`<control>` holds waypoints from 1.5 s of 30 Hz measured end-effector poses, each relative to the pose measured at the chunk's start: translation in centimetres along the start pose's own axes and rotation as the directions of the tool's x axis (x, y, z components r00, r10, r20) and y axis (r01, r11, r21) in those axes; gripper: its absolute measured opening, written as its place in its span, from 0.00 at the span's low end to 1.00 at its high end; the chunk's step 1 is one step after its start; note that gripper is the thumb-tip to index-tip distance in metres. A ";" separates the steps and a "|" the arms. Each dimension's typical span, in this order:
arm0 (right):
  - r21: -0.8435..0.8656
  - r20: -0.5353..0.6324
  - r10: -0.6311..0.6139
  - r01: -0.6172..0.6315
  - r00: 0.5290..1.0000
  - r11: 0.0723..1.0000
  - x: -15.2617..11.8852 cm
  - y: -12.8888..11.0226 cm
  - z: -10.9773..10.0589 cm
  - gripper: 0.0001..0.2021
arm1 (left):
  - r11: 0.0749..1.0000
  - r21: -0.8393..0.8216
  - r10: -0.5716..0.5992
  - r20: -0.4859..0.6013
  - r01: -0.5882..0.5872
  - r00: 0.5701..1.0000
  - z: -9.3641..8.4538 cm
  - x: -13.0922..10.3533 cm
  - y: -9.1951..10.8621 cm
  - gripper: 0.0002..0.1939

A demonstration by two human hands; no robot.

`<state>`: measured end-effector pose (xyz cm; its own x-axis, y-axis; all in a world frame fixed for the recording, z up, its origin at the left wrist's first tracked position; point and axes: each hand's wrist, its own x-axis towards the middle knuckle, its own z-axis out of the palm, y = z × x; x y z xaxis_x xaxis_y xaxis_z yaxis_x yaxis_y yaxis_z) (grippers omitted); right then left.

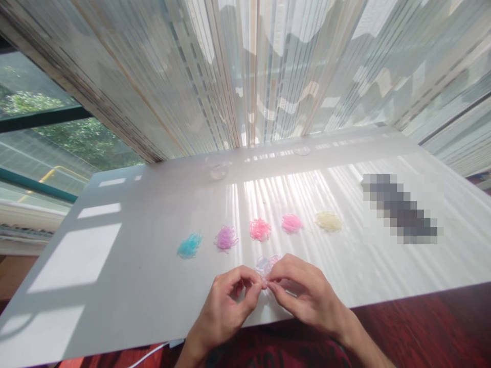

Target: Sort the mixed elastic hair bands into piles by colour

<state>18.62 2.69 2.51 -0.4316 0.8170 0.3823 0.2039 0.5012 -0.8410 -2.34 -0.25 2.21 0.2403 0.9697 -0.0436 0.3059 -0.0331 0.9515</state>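
Observation:
My left hand (235,301) and my right hand (303,291) meet at the table's front edge, fingertips pinched close together. Between them is something small and pinkish, too small to make out. Just behind my fingers lies a pale, mixed pile of thin bands or strands (265,263), partly hidden by my right hand. Farther back, small piles form a row: teal (190,246), purple (226,238), coral pink (260,230), pink (292,223) and pale yellow (329,221).
The white table (153,286) carries a clear round container (218,170) and a clear disc (302,151) near the striped curtain (253,76). A dark blurred object (401,209) lies at the right. A white cable (148,356) hangs below the front edge.

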 end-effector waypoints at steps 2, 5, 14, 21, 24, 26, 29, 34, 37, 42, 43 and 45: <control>0.005 -0.025 -0.002 0.003 1.000 1.000 -0.1 0.2 0.1 0.04 | 1.000 0.001 -0.006 -0.005 0.006 1.000 0.0 0.0 -0.1 0.10; 0.013 -0.041 -0.004 0.004 0.999 1.000 -0.2 0.4 0.2 0.05 | 1.000 0.030 0.002 -0.018 -0.001 1.000 0.1 0.1 -0.4 0.08; -0.015 -0.060 -0.012 0.011 0.998 1.000 -0.2 0.4 0.1 0.05 | 0.987 0.147 0.077 -0.092 -0.063 0.993 0.7 0.4 -0.3 0.07; -0.073 -0.098 -0.048 0.041 0.994 0.997 -0.2 0.8 0.3 0.06 | 0.987 0.129 0.110 -0.087 -0.099 0.990 0.5 0.2 -0.5 0.04; -0.090 -0.101 -0.051 0.042 0.994 0.995 -0.3 0.8 0.3 0.06 | 0.986 0.121 0.124 -0.095 -0.112 0.988 0.5 0.2 -0.5 0.03; -0.097 -0.098 -0.043 0.034 0.994 0.995 -0.3 0.8 0.3 0.05 | 0.986 0.118 0.128 -0.097 -0.116 0.987 0.5 0.1 -0.5 0.03; -0.098 -0.102 -0.043 0.033 0.994 0.995 -0.3 0.8 0.3 0.05 | 0.985 0.124 0.132 -0.102 -0.119 0.986 0.5 0.1 -0.6 0.04; -0.111 -0.133 -0.057 0.043 0.990 0.993 -0.3 0.8 0.3 0.06 | 0.977 0.162 0.157 -0.130 -0.136 0.979 0.7 0.2 -0.5 0.03; -0.116 -0.144 -0.038 0.021 0.989 0.993 -0.3 0.8 0.4 0.05 | 0.964 0.214 0.192 -0.152 -0.157 0.970 0.9 0.2 -0.3 0.02; -0.102 -0.167 0.003 -0.020 0.986 0.995 -0.4 1.0 0.4 0.06 | 0.938 0.279 0.254 -0.153 -0.205 0.955 0.8 0.5 0.1 0.02; -0.103 -0.174 0.006 -0.025 0.985 0.994 -0.4 1.0 0.4 0.06 | 0.933 0.287 0.270 -0.154 -0.218 0.951 0.8 0.6 0.2 0.03; -0.113 -0.192 0.008 -0.030 0.981 0.993 -0.4 1.0 0.4 0.05 | 0.923 0.303 0.295 -0.158 -0.238 0.942 0.7 0.9 0.4 0.03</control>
<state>18.65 2.76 1.37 -0.2536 0.8606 0.4418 0.3147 0.5052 -0.8035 -1.37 0.46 2.34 0.1706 0.9424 0.2876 0.5042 -0.3343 0.7963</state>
